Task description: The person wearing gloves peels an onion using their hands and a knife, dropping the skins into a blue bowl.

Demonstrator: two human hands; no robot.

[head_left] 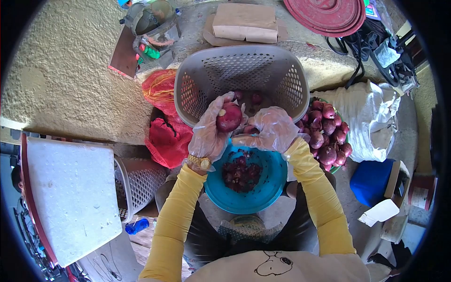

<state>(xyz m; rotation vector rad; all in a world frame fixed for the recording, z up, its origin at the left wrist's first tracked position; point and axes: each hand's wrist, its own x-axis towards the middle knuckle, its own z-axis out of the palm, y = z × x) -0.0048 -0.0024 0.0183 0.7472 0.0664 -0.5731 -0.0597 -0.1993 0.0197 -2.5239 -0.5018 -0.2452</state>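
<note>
Both my hands wear clear plastic gloves. A peeled-looking red onion is held in my left hand, above the near rim of a grey perforated basket. My right hand is curled just to its right, with a small reddish piece at its fingers that I cannot make out. Below my hands, a blue basin holds dark red onion skins. A few onions lie inside the basket. Many more red onions are heaped to the right of my right hand.
Red mesh bags lie left of the basket, above a second perforated basket. A white board stands far left. On the right are a white sack and a blue container. Cardboard and a red lid sit beyond.
</note>
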